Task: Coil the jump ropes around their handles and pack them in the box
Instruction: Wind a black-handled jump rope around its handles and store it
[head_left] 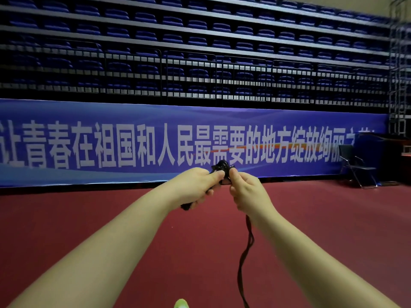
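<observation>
I hold a black jump rope out in front of me at arm's length. My left hand [195, 185] grips the black handles [186, 206], whose lower end sticks out below my fist. Rope coils [222, 166] bunch at the top of the handles, between my two thumbs. My right hand [246, 190] pinches the rope beside those coils. The loose rope [245, 252] hangs doubled from under my right hand down past the bottom edge of the view. No box is in sight.
Red sports flooring [89, 214] stretches ahead to a long blue banner [111, 143] with white characters. Tiers of folded blue seats [195, 41] rise behind it. A black folding chair [358, 165] stands at the right. Something bright green [181, 303] pokes in at the bottom edge.
</observation>
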Tool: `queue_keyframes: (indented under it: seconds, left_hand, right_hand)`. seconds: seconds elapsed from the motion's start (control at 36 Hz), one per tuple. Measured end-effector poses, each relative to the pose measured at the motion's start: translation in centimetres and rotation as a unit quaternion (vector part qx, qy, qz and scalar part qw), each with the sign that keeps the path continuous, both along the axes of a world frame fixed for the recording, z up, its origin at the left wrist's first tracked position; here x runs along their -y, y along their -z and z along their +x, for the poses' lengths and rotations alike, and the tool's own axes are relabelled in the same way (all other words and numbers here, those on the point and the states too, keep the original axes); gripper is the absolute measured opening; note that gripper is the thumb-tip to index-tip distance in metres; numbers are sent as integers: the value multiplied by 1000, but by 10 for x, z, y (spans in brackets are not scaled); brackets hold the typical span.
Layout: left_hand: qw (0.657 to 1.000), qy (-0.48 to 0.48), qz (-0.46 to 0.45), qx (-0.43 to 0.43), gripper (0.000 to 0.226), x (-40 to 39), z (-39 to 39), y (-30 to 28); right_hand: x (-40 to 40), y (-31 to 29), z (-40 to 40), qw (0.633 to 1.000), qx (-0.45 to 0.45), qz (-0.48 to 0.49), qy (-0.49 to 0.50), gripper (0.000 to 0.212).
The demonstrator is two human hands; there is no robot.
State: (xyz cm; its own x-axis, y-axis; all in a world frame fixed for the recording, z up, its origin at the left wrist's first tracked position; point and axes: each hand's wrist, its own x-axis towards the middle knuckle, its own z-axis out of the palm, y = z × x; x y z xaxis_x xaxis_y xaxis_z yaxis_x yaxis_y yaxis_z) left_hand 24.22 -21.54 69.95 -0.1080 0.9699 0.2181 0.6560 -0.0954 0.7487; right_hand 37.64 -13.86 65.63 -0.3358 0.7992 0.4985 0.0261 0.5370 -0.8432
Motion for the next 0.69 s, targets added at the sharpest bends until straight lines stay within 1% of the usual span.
queue_keyframes:
  seconds: [0.08, 0.14, 0.17, 0.19, 0.22, 0.25, 0.31, 0.33, 0.39, 0.42, 0.44, 0.47, 0.5, 0.56, 0.58, 0.61, 0.64, 0.67, 0.69]
  left_hand:
    - [994, -44, 11, -101, 42, -4, 3, -5]
    - [978, -57, 25, -199, 42, -5, 9, -7]
    - [960, -64, 38, -271, 41, -5, 11, -8]
    - [933, -72, 54, -347, 39, -4, 14, -9]
    - [905, -77, 70, -411, 36, -3, 17, -11]
    - [882, -80, 83, -457, 33, -1, 19, -13]
    - [849, -81, 93, -514, 28, 2, 23, -18]
    - [839, -79, 95, -530, 27, 3, 24, -20]
    - [834, -71, 100, -538, 23, 6, 25, -22]
    - [838, -64, 103, -532, 21, 6, 25, -23]
    - [849, -55, 104, -516, 19, 7, 26, -23]
    - [869, -43, 100, -483, 18, 8, 25, -24]
    - [896, -30, 89, -433, 19, 9, 26, -25]
    - [952, 6, 44, -304, 22, 13, 21, -27]
    - [974, 37, 6, -222, 22, 16, 19, -27]
    - [989, 84, -39, -117, 23, 19, 16, -25]
    - [987, 138, -84, 1, 23, 20, 12, -20]
    - [966, 187, -128, 124, 26, 21, 9, -15]
    - [930, 228, -168, 234, 31, 21, 8, -9]
  right_hand:
    - [5, -4, 3, 998, -10, -53, -37, 43]
    - [8, -8, 5, 996, 5, -84, -33, 48]
    - [8, -11, 6, 995, 13, -96, -30, 51]
    - [8, -13, 8, 994, 19, -107, -30, 54]
    - [8, -16, 10, 993, 24, -114, -33, 56]
    - [8, -18, 13, 992, 32, -115, -38, 58]
    - [9, -21, 19, 991, 47, -112, -51, 57]
    - [9, -22, 21, 991, 52, -109, -54, 56]
    - [10, -23, 22, 992, 52, -103, -51, 54]
    - [10, -23, 22, 993, 45, -98, -48, 52]
    - [11, -24, 21, 994, 35, -92, -46, 50]
    - [12, -25, 21, 995, 21, -82, -47, 46]
    - [12, -27, 21, 996, 8, -71, -49, 43]
    - [14, -29, 20, 998, -10, -40, -58, 36]
    - [15, -30, 20, 998, -14, -22, -64, 33]
    - [16, -31, 20, 997, -18, -5, -75, 32]
    - [17, -30, 20, 996, -25, 7, -90, 32]
    - [18, -30, 20, 994, -36, 13, -106, 33]
    - [19, -30, 20, 991, -51, 14, -122, 33]
